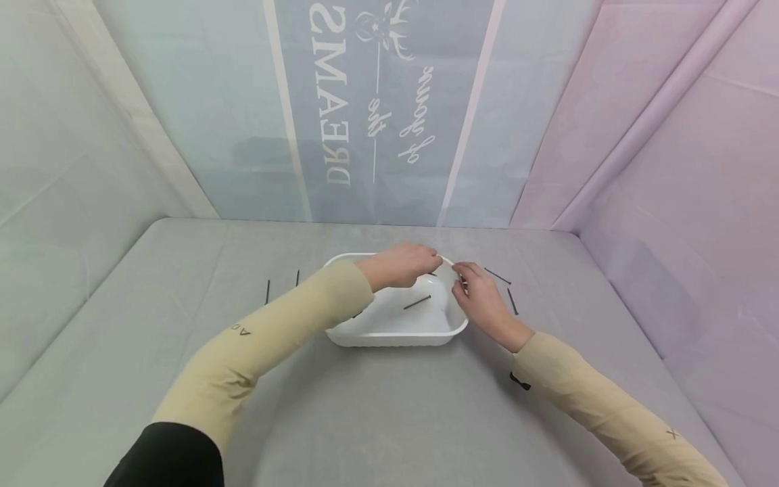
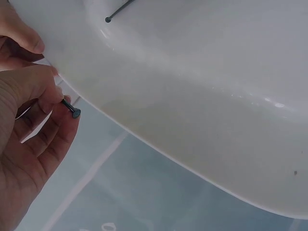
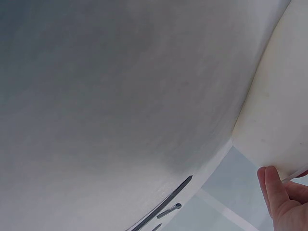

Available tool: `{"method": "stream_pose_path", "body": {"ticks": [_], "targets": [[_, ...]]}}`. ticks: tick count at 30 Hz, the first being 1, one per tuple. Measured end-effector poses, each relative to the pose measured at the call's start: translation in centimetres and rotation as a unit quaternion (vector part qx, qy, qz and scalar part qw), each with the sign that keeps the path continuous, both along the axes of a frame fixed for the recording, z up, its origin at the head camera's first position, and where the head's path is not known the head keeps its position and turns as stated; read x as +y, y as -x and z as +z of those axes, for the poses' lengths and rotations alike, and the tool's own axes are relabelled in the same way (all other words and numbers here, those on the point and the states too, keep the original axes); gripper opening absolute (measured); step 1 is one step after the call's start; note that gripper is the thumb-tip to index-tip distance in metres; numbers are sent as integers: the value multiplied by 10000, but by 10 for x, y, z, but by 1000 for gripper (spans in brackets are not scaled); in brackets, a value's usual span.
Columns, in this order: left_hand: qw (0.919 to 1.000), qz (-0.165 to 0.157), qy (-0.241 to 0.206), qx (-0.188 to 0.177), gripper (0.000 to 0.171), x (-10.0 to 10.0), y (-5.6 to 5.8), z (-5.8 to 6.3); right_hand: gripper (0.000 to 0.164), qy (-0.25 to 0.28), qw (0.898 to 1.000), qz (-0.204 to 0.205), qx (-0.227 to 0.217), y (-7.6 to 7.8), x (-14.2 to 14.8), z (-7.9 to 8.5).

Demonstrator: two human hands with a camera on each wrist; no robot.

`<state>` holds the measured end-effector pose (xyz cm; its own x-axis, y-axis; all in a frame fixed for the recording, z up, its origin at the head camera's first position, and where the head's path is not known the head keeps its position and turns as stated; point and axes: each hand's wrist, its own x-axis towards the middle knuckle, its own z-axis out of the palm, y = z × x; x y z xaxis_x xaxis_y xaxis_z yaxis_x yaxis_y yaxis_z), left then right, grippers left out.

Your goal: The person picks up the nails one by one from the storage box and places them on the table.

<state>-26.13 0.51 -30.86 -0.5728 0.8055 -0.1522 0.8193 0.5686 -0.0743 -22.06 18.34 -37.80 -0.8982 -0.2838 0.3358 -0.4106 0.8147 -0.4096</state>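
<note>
A white plastic basin sits on the grey surface. My left hand is over its far rim and, in the left wrist view, pinches a dark nail between thumb and fingers, the flat head sticking out. My right hand grips the basin's far right rim, with the thumb inside and fingers outside; the right wrist view shows its fingers against the outer wall. The two hands are close together. Inside the basin lies another nail. My left arm hides part of the basin.
Two loose nails lie right of the basin, one nail behind the other nail. To the left are a nail and a second nail. A printed cloth wall stands behind, with side walls left and right.
</note>
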Motion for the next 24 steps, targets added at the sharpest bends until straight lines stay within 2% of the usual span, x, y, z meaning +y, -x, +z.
{"method": "stream_pose_path", "body": {"ticks": [16,24], "targets": [[9992,200,-327,-62,23,-14,-6,11,32,24,10000,30,21,1,0,-2],[9965,477,-666,-181,26,-23,-10,18,32,38,10000,9,19,1,0,-1]]}}
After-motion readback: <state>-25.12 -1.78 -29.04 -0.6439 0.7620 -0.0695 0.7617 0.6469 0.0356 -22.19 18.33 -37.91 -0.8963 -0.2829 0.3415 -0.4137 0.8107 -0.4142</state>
